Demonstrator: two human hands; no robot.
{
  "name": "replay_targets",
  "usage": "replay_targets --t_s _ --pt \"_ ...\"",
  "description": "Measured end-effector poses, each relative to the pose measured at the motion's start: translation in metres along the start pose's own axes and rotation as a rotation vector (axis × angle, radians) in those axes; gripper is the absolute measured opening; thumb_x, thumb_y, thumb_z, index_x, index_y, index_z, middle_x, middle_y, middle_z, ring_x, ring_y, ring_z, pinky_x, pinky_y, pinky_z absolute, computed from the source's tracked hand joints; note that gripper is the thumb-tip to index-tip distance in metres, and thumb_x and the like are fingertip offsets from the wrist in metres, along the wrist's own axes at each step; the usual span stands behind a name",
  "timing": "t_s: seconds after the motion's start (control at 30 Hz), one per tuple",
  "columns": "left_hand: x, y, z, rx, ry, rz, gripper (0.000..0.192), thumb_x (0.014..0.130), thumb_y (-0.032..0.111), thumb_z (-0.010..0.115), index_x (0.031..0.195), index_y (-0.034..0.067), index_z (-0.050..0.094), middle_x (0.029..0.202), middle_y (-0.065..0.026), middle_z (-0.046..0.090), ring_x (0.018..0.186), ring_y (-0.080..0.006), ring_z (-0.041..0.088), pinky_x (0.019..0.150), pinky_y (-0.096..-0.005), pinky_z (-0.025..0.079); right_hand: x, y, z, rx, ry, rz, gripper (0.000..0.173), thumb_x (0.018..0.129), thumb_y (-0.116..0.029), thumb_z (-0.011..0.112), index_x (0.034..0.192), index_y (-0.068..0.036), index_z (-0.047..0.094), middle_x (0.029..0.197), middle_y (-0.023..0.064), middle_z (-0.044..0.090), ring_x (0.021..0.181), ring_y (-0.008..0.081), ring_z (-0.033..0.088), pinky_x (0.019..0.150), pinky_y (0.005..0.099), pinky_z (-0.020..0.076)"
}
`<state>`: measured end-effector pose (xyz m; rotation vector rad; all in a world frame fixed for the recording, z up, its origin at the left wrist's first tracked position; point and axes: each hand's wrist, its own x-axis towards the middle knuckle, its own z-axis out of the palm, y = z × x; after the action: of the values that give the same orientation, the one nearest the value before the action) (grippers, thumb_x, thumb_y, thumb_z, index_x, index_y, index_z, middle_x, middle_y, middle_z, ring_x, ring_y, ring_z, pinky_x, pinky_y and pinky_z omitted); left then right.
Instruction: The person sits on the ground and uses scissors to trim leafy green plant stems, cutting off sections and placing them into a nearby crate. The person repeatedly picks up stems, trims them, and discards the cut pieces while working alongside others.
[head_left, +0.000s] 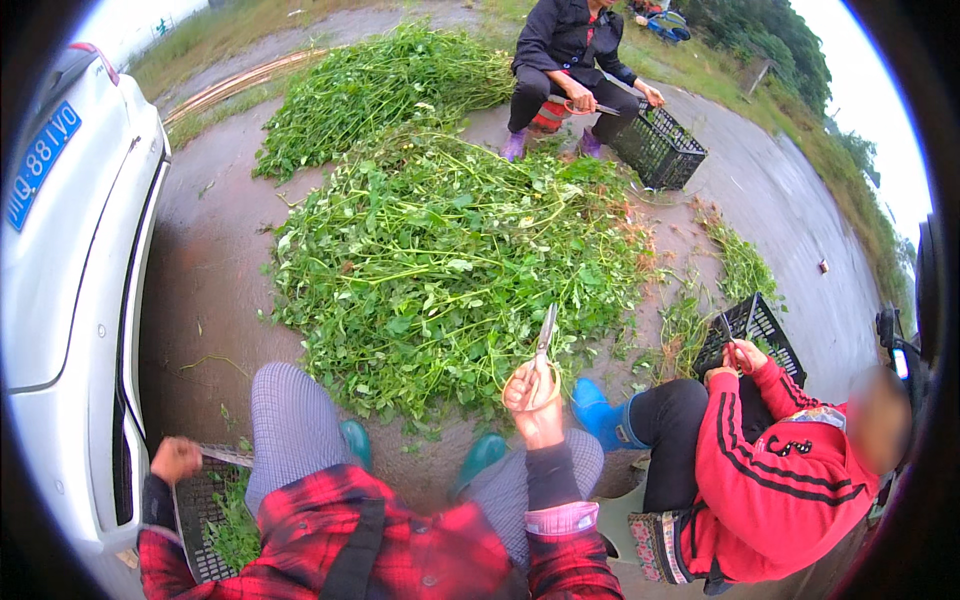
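Note:
In my right hand (534, 394) is a pair of scissors (547, 334) with orange handles, its blades close together and pointing away from me over the near edge of a large heap of leafy green stems (450, 255). My left hand (176, 459) is at the lower left, closed at the rim of a black plastic crate (201, 536) beside my left leg. Whether its fingers grip the rim is too blurred to tell. Some green leafy sprigs (234, 525) lie inside that crate.
A white car (67, 285) stands close on the left. One person (780, 465) in red sits at my right by a black crate (780, 349); another (570, 52) in dark clothes sits beyond the heap with scissors and a crate (660, 146). A second green heap (375, 90) lies behind.

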<state>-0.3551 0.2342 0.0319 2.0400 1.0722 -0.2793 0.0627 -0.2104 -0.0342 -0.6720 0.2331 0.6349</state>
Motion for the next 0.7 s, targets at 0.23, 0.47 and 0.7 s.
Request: replay_targets --t_s 0.23,0.47,0.7 --pt "0.136 0.211 0.041 0.049 0.03 0.746 0.02 0.074 0.008 0.061 0.093 0.0 0.058 0.081 -0.005 0.062 0.077 -0.0131 0.059 0.07 -0.027 0.048 -0.013 -0.005 0.005 -0.03 0.061 -0.068 0.026 0.085 -0.035 0.049 0.075 -0.011 0.045 0.055 -0.0016 0.038 0.045 0.0108 0.038 0.039 0.0221 0.0289" --pt "0.212 0.31 0.194 0.172 -0.452 0.932 0.027 0.076 0.02 0.062 0.097 0.004 0.059 0.087 -0.0089 0.064 0.078 -0.0166 0.061 0.07 -0.0285 0.048 -0.026 -0.018 0.013 -0.019 0.077 -0.219 0.023 0.087 -0.03 0.046 0.074 -0.011 0.044 0.058 -0.0006 0.041 0.047 0.009 0.039 0.038 0.0214 0.0303" --pt "0.247 0.337 0.288 0.161 -0.602 0.754 0.022 0.074 0.013 0.061 0.093 0.002 0.061 0.08 -0.0075 0.064 0.073 -0.0133 0.061 0.067 -0.0262 0.048 -0.024 -0.026 0.022 0.073 0.111 -0.159 0.035 0.087 -0.037 0.042 0.073 -0.006 0.049 0.055 0.0005 0.042 0.046 0.0108 0.039 0.04 0.0221 0.0309"
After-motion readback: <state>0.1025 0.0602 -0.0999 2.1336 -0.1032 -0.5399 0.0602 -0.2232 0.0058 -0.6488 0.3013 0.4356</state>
